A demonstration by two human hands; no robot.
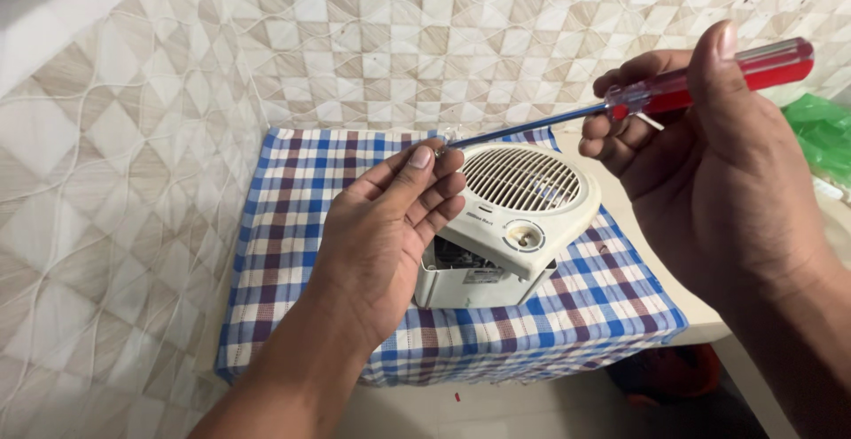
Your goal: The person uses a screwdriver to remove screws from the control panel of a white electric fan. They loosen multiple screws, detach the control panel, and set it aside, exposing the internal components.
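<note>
While I hold it up above the heater, everything else gets placed off that heater.
Screwdriver [620,102]: red clear handle, long metal shaft, lying almost level in the air over the heater, tip pointing to my left.
Right hand [700,155]: fingers curled round the handle, thumb laid along its top, a firm wrap, raised up and to the right of the heater.
Left hand [390,226]: palm up, fingers loosely bent, thumb and fingertips pinched together right at the shaft's tip; whether a screw sits in that pinch I can't tell, it's too small.
Heater [519,222]: white fan heater, round slotted grille and one knob on its face, front shell lifted off its base with dark innards showing in the gap.
Cloth [292,217]: blue, red and white check, spread under the heater.
Tiled wall [355,40]: beige diamond tiles behind the heater and to its left.
Green bag [820,129]: far right of the heater, beyond my right hand.
</note>
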